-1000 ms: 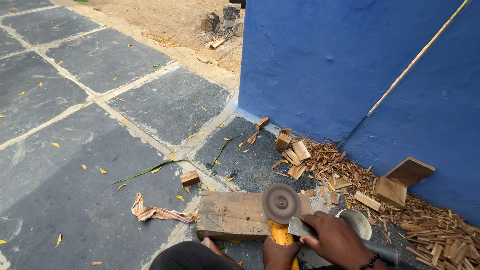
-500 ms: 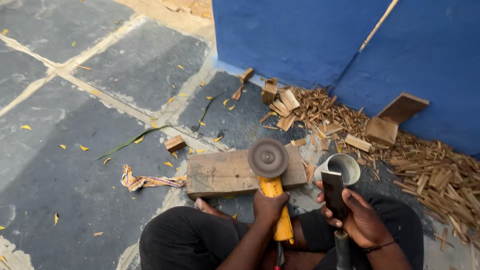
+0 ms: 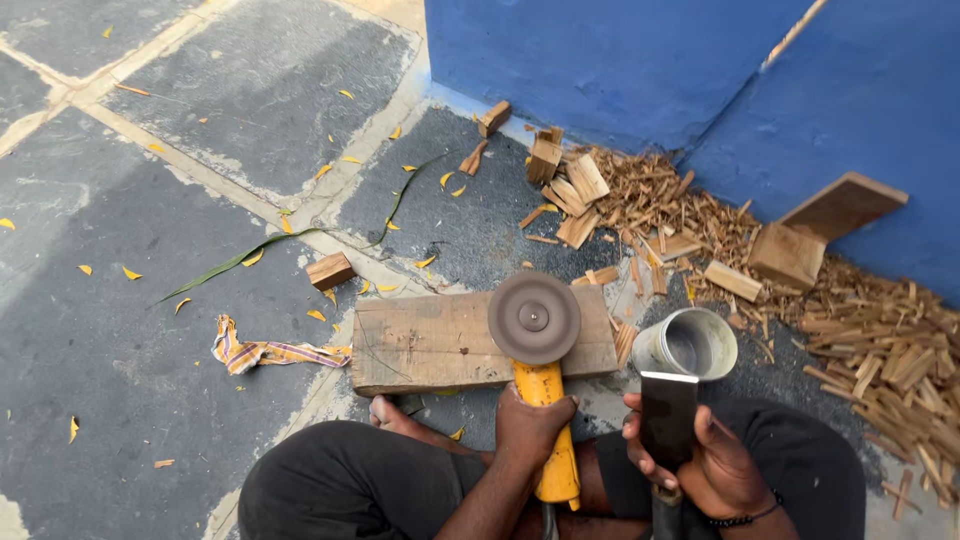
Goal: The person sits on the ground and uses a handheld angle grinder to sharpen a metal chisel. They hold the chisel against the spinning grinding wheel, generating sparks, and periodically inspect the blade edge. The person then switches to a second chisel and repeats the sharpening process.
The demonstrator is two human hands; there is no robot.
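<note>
2 hands grip tools: left hand (image 3: 532, 425) the yellow grinder (image 3: 545, 400) over the plank's (image 3: 430, 340) edge, right hand (image 3: 700, 462) a chisel (image 3: 668, 420) beside the cup (image 3: 690, 345).

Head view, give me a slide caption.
Left hand grips a yellow angle grinder over a wooden block; right hand holds a chisel.

1. Around me lies a floor of dark grey stone slabs (image 3: 150, 300) with pale joints running between them.
2. At one to two o'clock stands a blue painted wall (image 3: 620, 60), its corner jutting toward me.
3. Wood offcuts and shavings (image 3: 880, 350) heap along the wall's foot at three o'clock.
4. Small yellow leaves (image 3: 130, 272) dot the slabs in daylight.
</note>
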